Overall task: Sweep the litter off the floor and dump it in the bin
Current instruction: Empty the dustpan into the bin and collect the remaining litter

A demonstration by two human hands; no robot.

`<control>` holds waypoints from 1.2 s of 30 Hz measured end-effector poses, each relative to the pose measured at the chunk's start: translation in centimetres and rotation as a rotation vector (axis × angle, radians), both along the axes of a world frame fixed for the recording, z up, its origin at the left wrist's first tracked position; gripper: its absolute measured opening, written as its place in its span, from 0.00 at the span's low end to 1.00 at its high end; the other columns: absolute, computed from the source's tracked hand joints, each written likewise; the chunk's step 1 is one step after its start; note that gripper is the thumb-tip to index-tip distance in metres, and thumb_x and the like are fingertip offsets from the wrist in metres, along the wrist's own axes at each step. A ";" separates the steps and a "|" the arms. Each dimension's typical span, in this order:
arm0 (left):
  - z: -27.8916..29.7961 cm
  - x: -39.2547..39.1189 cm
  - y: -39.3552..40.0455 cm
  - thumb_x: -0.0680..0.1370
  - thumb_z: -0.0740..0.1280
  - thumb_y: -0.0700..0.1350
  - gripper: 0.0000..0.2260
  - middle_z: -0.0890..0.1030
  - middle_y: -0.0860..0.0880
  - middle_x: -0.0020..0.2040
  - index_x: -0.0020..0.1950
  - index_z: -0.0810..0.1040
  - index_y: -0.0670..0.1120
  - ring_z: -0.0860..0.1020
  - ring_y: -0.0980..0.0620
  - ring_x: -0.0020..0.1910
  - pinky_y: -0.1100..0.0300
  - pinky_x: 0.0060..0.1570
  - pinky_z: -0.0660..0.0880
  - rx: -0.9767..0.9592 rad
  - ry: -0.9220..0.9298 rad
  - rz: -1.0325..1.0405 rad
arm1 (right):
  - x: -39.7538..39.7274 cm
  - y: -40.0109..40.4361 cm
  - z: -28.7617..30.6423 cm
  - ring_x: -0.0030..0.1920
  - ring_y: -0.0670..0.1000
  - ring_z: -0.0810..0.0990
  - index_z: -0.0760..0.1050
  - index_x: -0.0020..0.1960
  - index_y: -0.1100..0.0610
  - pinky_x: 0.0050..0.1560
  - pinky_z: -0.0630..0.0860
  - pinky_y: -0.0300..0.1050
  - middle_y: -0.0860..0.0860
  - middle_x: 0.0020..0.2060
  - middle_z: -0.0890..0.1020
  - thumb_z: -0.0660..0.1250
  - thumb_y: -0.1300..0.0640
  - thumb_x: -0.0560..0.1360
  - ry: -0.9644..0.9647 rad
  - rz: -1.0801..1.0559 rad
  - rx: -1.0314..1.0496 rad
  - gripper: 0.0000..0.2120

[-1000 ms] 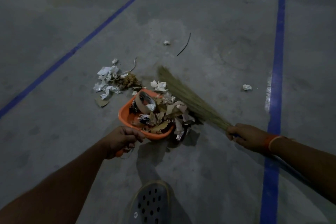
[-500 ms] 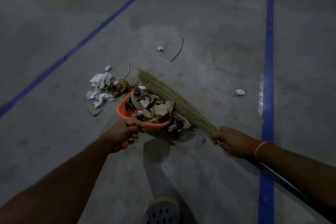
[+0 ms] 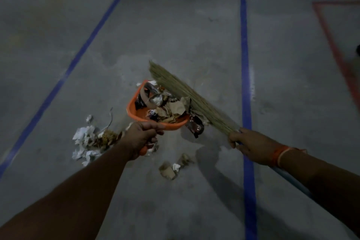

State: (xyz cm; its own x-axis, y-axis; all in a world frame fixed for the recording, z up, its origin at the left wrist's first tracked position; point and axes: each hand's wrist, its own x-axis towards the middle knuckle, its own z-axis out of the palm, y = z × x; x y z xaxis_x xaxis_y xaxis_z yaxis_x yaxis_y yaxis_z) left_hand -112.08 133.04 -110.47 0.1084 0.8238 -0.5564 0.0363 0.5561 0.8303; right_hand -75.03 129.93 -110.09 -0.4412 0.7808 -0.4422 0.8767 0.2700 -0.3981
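Litter pile (image 3: 91, 142) of crumpled white paper and brown scraps lying on the concrete floor (image 3: 175, 25) at far left, just beside the forearm, not yet collected. Left hand (image 3: 141, 138) clenched round the handle of the orange dustpan (image 3: 134, 111), pan heaped with wrappers and card and seemingly raised off the ground. Loose scraps (image 3: 171, 167) lying below the pan, near its shadow. Grass broom (image 3: 187, 97) angled across the pan's right edge, bristles touching the load. Right hand (image 3: 251, 146) gripping the broom at the bristle base. Probably the carry-to-bin step, with 2 patches left behind. Bin not in view. Next move calls for a level pan, or lowering it to gather the remainder.
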 end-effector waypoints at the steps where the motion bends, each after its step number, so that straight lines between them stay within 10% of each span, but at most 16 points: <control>1: 2.1 1.9 1.4 0.79 0.57 0.26 0.15 0.82 0.39 0.44 0.51 0.82 0.37 0.72 0.55 0.25 0.64 0.22 0.68 -0.004 -0.005 -0.016 | 1.6 0.7 2.3 0.41 0.51 0.72 0.65 0.47 0.43 0.41 0.66 0.43 0.49 0.43 0.69 0.59 0.59 0.78 -0.010 -0.020 -0.008 0.10; 20: 27.0 61.5 24.7 0.79 0.59 0.29 0.14 0.83 0.41 0.42 0.49 0.84 0.40 0.73 0.54 0.27 0.62 0.26 0.68 0.086 -0.051 -0.232 | 57.0 16.5 28.1 0.42 0.55 0.72 0.69 0.45 0.46 0.43 0.70 0.47 0.52 0.43 0.71 0.58 0.58 0.73 -0.107 -0.288 0.140 0.07; 36: 15.7 102.6 42.6 0.78 0.59 0.27 0.15 0.82 0.42 0.39 0.47 0.84 0.39 0.71 0.53 0.24 0.64 0.25 0.66 0.174 -0.089 -0.411 | 91.3 27.9 19.1 0.41 0.57 0.73 0.71 0.49 0.47 0.43 0.74 0.49 0.54 0.44 0.73 0.62 0.60 0.73 -0.167 -0.577 0.195 0.09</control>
State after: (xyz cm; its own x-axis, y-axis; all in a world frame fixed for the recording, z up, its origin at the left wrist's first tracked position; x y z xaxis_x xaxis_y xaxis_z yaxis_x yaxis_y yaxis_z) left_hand -9.50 175.59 -94.80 0.4874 0.7825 -0.3875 0.1493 0.3625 0.9199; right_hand 16.29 157.87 -91.00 0.1374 0.9456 -0.2948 0.9490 -0.2110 -0.2343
